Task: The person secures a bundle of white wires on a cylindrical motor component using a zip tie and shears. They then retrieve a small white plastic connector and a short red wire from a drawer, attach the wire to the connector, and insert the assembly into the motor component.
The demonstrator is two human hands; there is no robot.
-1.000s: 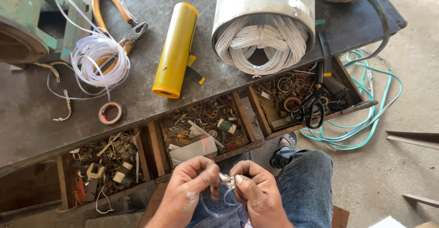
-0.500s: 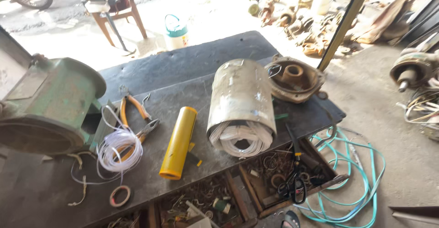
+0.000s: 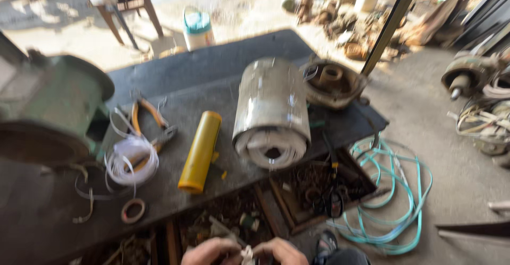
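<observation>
My left hand (image 3: 211,252) and my right hand (image 3: 282,251) meet at the bottom edge of the view, over the open drawers. Both pinch a small white piece (image 3: 247,254) between their fingertips; it is blurred and I cannot tell what it is. On the dark workbench (image 3: 223,68) above the hands lie a yellow roll (image 3: 200,151) and a large grey cylinder (image 3: 272,108) with white windings showing at its near end.
A white strip coil (image 3: 132,162), orange-handled pliers (image 3: 151,120) and a tape ring (image 3: 133,210) lie left of the roll, beside a green machine (image 3: 50,105). A metal motor cover (image 3: 332,83) is at the right. Scissors (image 3: 329,201) rest in a drawer. Teal cable (image 3: 396,190) loops on the floor.
The view swung up from the drawers to the bench and yard. My hands left the picture half a second ago and now show again at the bottom edge, still together.
</observation>
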